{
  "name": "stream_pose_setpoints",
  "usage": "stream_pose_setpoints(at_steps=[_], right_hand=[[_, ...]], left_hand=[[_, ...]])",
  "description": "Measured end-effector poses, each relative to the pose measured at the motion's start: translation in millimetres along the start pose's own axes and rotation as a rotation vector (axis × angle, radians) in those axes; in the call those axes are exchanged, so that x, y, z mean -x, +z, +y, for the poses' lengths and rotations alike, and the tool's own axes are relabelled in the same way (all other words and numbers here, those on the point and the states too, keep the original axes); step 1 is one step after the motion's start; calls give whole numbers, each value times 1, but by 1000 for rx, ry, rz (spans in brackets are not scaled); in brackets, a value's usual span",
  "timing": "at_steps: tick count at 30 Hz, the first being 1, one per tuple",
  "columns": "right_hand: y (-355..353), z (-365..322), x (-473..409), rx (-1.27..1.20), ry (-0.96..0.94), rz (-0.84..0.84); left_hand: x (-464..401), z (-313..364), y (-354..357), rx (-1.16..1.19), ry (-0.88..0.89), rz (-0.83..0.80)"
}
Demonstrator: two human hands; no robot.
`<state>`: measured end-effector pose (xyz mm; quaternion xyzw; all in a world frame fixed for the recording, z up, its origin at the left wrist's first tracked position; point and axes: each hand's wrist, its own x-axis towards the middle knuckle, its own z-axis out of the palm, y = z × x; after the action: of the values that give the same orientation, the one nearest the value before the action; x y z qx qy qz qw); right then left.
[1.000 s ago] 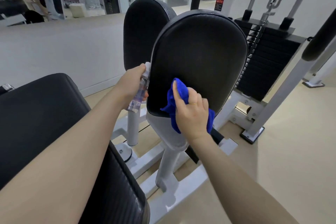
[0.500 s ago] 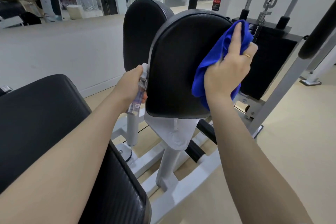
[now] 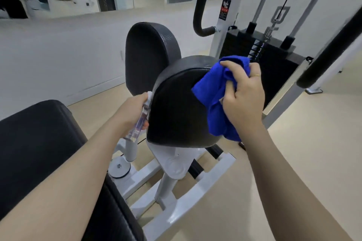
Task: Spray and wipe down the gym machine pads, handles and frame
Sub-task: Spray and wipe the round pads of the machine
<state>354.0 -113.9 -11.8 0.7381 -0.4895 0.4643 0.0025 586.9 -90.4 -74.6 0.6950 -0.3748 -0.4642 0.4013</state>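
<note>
Black padded gym machine pad [image 3: 176, 107] stands upright on its white metal frame [image 3: 172, 166], in the middle of the view. The right hand [image 3: 242, 100] grasps a bunched blue microfibre cloth [image 3: 213, 100] with curled fingers and holds it against the pad's upper right edge. The left hand [image 3: 133, 111] is clenched around a small clear plastic spray bottle [image 3: 139, 123], just beside the pad's left edge. A second black pad [image 3: 148, 55] stands behind.

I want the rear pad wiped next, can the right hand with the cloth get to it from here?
Probably yes. The right hand holds the blue cloth at the near pad's top edge; the rear pad rises just behind, its upper face unblocked.
</note>
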Motion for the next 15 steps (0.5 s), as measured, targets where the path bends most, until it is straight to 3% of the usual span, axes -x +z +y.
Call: stream_pose_setpoints(at_steps=[5,7,10,15], right_hand=[[12,-47,-35,292,-440,-264],[2,-33,-34,299,-432,-322],[-32,7,-14,245,-235,-344],[-54,18,6,98,37,-489]], left_hand=[[7,26,1,54,-164,-3],[11,34,3,37,-136,14],[26,54,13,-24,58,106],[64,88,27,-408,660,175]])
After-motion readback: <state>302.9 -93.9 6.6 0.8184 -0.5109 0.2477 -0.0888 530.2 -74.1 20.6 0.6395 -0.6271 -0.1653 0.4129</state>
